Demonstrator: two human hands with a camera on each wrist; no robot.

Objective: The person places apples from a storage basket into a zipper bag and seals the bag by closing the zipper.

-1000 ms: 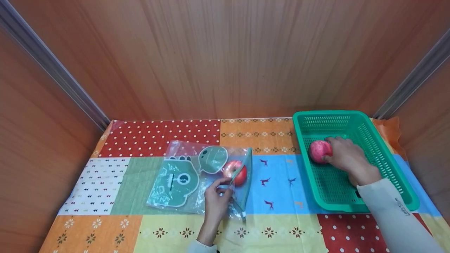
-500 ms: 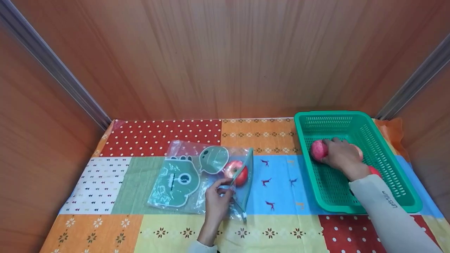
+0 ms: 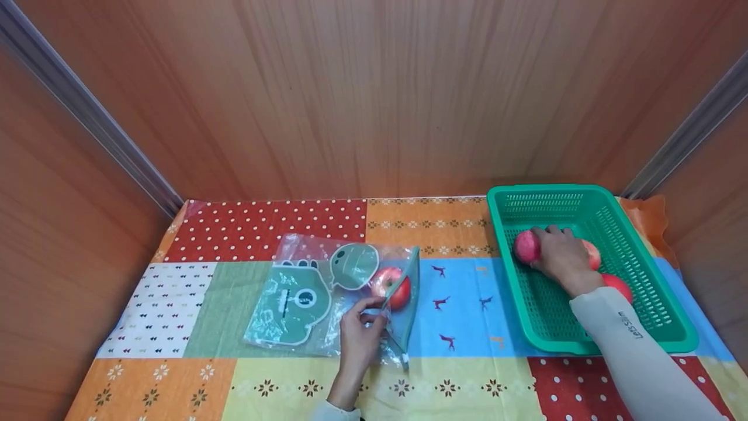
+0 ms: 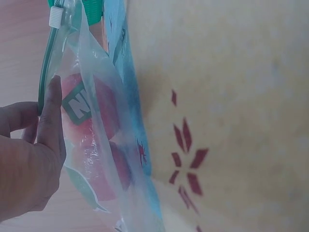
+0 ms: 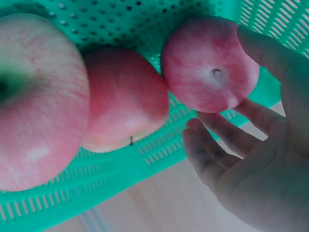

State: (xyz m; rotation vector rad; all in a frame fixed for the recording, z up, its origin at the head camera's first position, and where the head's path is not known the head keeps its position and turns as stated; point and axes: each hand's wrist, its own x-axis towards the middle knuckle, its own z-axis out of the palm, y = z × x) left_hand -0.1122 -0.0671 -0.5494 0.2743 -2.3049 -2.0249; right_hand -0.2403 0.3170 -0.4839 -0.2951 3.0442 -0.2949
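Right sleeve swinging left since the earlier frame, I am cupping my half-curled right hand round an apple inside the green basket, ideally pressing evenly across its sides, while my left hand is pinching the plastic bag by its lip

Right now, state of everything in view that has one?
Zip bag: lying down, mouth parted
Bagged apple: inside, seen through plastic
Left hand: pinching the bag's edge
Green basket: upright, uncovered
Gripped apple: within the basket; lifted or not, unclear
Two other apples: in the basket, not held
Right hand: thumb and fingers on the gripped apple
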